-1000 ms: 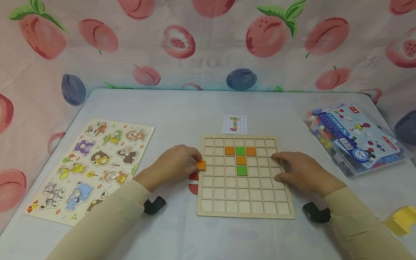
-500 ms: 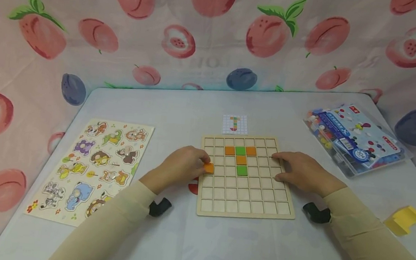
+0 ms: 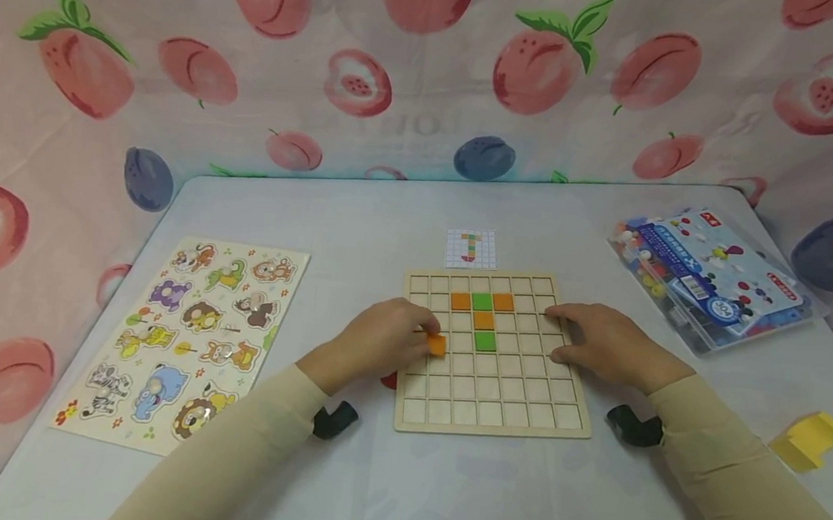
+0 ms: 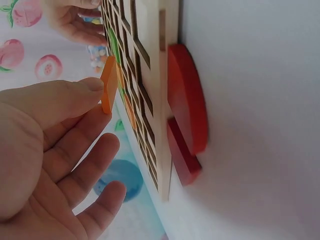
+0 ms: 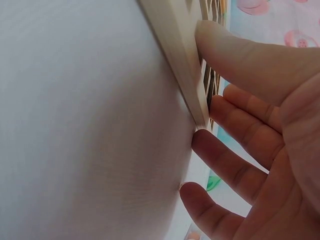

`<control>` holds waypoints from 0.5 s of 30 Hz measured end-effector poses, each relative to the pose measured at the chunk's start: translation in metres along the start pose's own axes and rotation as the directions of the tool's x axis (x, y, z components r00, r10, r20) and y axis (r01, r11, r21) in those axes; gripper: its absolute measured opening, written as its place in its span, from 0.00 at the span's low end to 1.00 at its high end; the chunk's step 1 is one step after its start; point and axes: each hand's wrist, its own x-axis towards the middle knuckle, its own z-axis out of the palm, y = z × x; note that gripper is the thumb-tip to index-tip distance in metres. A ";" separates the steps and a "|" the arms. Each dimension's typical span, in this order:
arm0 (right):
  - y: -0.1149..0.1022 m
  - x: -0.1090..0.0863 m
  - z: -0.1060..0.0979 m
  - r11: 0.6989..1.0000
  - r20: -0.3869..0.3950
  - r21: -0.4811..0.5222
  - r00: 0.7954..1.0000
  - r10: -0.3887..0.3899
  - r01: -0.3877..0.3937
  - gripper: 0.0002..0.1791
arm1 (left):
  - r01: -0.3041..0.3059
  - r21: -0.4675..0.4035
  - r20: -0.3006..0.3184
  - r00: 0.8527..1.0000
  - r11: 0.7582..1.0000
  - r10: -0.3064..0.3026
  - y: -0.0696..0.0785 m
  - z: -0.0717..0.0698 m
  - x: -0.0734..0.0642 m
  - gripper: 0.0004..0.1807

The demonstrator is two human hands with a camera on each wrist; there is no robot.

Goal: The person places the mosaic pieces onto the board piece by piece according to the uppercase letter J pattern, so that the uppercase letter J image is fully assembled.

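Note:
My left hand [image 3: 385, 339] pinches an orange square tile [image 4: 108, 86] between thumb and forefinger, over the left columns of the wooden grid board [image 3: 492, 430]. The other fingers are spread loosely in the left wrist view. On the board lie a green tile [image 3: 483, 301] between two orange ones, with another orange tile [image 3: 483, 322] and a green tile [image 3: 485, 342] below it. At the board's right edge rests my right hand [image 3: 610, 346], its thumb on the frame and its fingers relaxed. Two red curved-edge pieces [image 4: 189, 102] lie beside the board's left edge.
A small pattern card [image 3: 471, 249] lies behind the board. To the left is an animal puzzle board [image 3: 186, 338]. A clear plastic box [image 3: 716, 280] of coloured parts stands at the back right, with a yellow block [image 3: 809, 440] nearer on the right.
My left hand has carried the orange tile rightward from the board's left edge to over its left columns. The right hand has stayed in place.

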 end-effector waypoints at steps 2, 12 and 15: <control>0.001 0.000 0.000 1.000 -0.001 -0.004 1.000 -0.001 0.001 0.35 | -0.010 0.012 0.004 1.000 1.000 0.010 0.002 0.001 0.001 0.10; 0.002 0.000 0.000 1.000 -0.002 -0.015 1.000 0.001 -0.001 0.36 | -0.052 0.052 0.037 0.998 0.997 0.050 0.014 0.008 0.009 0.12; 0.002 0.000 0.000 1.000 -0.002 -0.013 1.000 0.002 -0.002 0.36 | -0.094 0.070 0.029 0.995 0.993 0.092 0.016 0.011 0.011 0.12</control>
